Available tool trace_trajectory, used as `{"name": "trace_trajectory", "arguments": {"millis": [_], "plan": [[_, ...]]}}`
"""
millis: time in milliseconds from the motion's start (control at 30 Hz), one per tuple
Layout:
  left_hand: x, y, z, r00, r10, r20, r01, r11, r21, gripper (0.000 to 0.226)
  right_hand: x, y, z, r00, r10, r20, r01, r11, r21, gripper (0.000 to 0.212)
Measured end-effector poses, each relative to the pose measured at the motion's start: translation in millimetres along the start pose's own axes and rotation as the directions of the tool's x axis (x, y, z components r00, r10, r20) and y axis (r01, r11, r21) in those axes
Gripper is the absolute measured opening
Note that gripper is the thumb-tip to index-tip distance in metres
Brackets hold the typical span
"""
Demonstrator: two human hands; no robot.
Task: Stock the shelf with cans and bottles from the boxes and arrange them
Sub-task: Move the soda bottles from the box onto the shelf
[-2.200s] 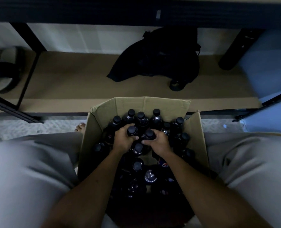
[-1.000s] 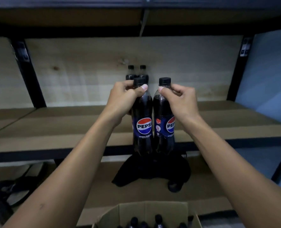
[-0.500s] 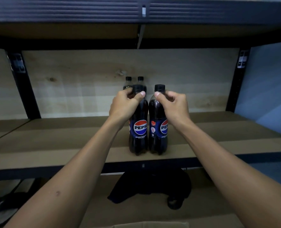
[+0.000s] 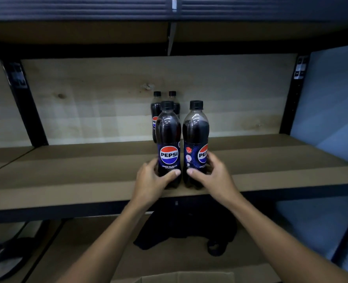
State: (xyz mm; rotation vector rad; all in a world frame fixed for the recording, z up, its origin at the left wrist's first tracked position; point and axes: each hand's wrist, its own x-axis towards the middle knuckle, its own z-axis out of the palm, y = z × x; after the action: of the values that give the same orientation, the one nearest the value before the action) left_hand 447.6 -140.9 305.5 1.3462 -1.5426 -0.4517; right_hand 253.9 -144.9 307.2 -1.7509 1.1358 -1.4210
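With both bottles standing upright near the front edge of the shelf, you've got a hand low on each one. Your left hand holds the left bottle round its lower body, thumb across the front just under the Pepsi label, which faces you squarely. Your right hand wraps the right bottle the same way, thumb on the front, fingers round the far side; its label is turned partly to the right. Those two bottles sit just beside each other. Far back against the wooden rear panel, two more bottles stand as a pair, partly hidden behind the left one. Down on the lower shelf lies a dark bundle, and a cardboard box rim peeks in at the near edge.
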Motion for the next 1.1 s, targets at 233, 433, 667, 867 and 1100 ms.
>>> {"name": "trace_trajectory", "arguments": {"millis": [233, 433, 667, 867, 1100], "plan": [[27, -6, 9, 0.998, -0.056, 0.007, 0.056, 0.998, 0.007, 0.043, 11, 17, 5, 0.989, 0.018, -0.149, -0.058, 0.962, -0.268, 0.060], [81, -18, 38, 0.988, -0.150, -0.039, 0.148, 0.988, -0.034, 0.054, 75, 36, 15, 0.979, 0.128, -0.157, -0.165, 0.955, -0.246, 0.052], [146, -44, 67, 0.988, -0.125, -0.094, 0.125, 0.992, -0.004, 0.059, 151, 75, 32, 0.971, 0.109, -0.215, -0.181, 0.919, -0.351, 0.043], [190, -60, 83, 0.985, -0.155, -0.077, 0.150, 0.986, -0.065, 0.057, 202, 110, 48, 0.963, 0.183, -0.198, -0.229, 0.944, -0.238, 0.052], [212, -67, 88, 0.987, -0.123, -0.109, 0.129, 0.990, 0.050, 0.058, 241, 128, 62, 0.953, 0.199, -0.229, -0.262, 0.921, -0.289, 0.053]]}}
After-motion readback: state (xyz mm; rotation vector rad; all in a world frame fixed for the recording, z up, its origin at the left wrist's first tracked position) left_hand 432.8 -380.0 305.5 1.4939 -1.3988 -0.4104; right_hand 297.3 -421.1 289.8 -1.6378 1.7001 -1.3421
